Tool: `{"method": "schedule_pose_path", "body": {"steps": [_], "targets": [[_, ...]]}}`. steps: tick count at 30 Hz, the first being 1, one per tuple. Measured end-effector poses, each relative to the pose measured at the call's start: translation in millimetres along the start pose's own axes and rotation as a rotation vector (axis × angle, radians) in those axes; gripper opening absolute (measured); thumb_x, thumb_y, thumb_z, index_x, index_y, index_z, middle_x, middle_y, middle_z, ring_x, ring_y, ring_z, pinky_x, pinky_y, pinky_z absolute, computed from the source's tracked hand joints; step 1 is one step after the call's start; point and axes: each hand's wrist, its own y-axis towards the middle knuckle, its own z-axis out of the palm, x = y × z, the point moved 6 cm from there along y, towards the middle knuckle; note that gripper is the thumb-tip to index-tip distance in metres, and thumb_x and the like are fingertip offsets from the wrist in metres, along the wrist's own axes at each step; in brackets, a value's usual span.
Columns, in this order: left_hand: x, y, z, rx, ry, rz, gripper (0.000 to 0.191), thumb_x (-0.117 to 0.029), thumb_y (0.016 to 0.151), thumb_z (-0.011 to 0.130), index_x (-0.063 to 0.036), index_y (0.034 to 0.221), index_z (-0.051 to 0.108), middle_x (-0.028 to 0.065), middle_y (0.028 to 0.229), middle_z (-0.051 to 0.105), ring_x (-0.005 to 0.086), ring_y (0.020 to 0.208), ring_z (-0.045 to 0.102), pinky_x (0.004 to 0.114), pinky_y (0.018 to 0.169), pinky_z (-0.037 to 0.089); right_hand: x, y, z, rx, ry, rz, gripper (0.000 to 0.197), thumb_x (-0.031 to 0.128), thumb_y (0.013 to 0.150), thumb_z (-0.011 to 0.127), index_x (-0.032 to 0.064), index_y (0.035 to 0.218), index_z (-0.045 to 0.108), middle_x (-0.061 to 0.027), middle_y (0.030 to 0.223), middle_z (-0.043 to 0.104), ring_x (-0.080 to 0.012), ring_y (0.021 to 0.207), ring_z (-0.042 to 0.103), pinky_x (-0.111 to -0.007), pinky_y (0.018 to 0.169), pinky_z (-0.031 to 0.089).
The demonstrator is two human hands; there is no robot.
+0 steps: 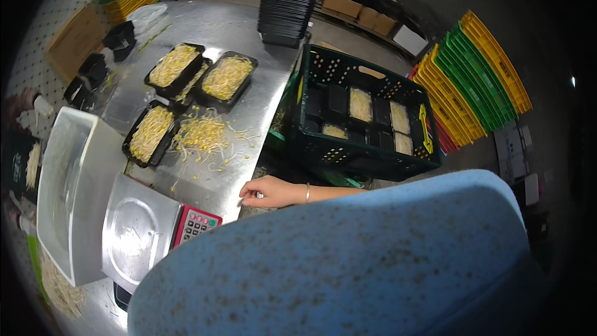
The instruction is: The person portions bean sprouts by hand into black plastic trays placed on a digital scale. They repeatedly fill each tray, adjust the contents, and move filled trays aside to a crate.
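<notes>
My right hand [273, 192], with a metal bracelet at the wrist, is over the near edge of a steel table [224, 14]. Its fingers are loosely curled, and I see nothing held; a small shiny spot shows between them. My left hand is out of view. A loose pile of bean sprouts [203, 134] lies on the table beside black plastic trays of sprouts [151, 134], [227, 77], [173, 66]. Another filled tray is partly hidden between two of these. A digital scale [135, 238] with a red keypad stands next to a white plastic tub [86, 149].
A large speckled blue surface [326, 261] covers the lower view. A dark green crate [364, 149] holds packed trays. Stacked empty black trays [287, 14] stand at the table's far end. Yellow and green crates [475, 74] are stacked at right. Another person's gloved hand [43, 105] is at far left.
</notes>
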Motion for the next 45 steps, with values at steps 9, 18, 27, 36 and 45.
{"method": "schedule_pose_path", "body": {"steps": [9, 18, 27, 36, 45], "targets": [[-49.2, -130.3, 174.0, 0.567, -0.093, -0.146, 0.038, -0.007, 0.079, 0.066, 0.0093, 0.107, 0.045, 0.0149, 0.094, 0.058, 0.0189, 0.080, 0.057, 0.030, 0.076, 0.049, -74.8, -175.1, -235.1, -0.852, -0.317, 0.214, 0.018, 0.019, 0.080, 0.062, 0.0056, 0.092, 0.065, -0.0098, 0.082, 0.065, -0.0228, 0.076, 0.064, -0.031, 0.068, 0.050], [-87.2, -238.2, 288.5, 0.742, -0.008, -0.198, 0.040, -0.005, 0.079, 0.065, 0.0085, 0.111, 0.044, 0.0148, 0.095, 0.058, 0.0181, 0.080, 0.058, 0.030, 0.077, 0.049, -356.8, -365.9, -347.2, -0.419, -0.452, 1.473, 0.101, 0.068, 0.058, 0.065, -0.0031, 0.127, 0.043, -0.0250, 0.125, 0.049, -0.0330, 0.115, 0.050, -0.036, 0.096, 0.041], [-115.5, -279.3, 342.2, 0.814, 0.024, -0.191, 0.043, -0.004, 0.079, 0.064, 0.0077, 0.114, 0.042, 0.0146, 0.096, 0.058, 0.0174, 0.080, 0.058, 0.029, 0.078, 0.049, -323.6, -313.0, -325.4, -0.193, -0.511, 1.404, 0.098, 0.068, 0.057, 0.064, 0.0064, 0.129, 0.039, -0.0227, 0.126, 0.042, -0.0381, 0.113, 0.046, -0.039, 0.095, 0.037], [-153.9, -278.2, 364.2, 0.814, -0.042, -0.105, 0.046, -0.002, 0.078, 0.064, 0.0068, 0.118, 0.041, 0.0145, 0.097, 0.058, 0.0166, 0.081, 0.058, 0.029, 0.078, 0.049, -248.1, -313.9, -356.8, -0.679, -0.148, 0.976, 0.108, 0.044, 0.056, 0.078, -0.0048, 0.134, 0.022, -0.0291, 0.130, 0.038, -0.0369, 0.122, 0.040, -0.036, 0.102, 0.034], [-177.0, -296.0, 389.1, 1.169, -0.477, -0.538, 0.050, -0.002, 0.078, 0.063, 0.0051, 0.121, 0.039, 0.0142, 0.101, 0.056, 0.0174, 0.086, 0.056, 0.029, 0.081, 0.048, -71.2, -225.0, -309.0, -0.758, 0.555, -0.323, 0.101, 0.023, 0.063, 0.078, 0.0004, 0.140, 0.015, -0.0186, 0.140, 0.027, -0.0298, 0.131, 0.026, -0.037, 0.106, 0.025]]}}
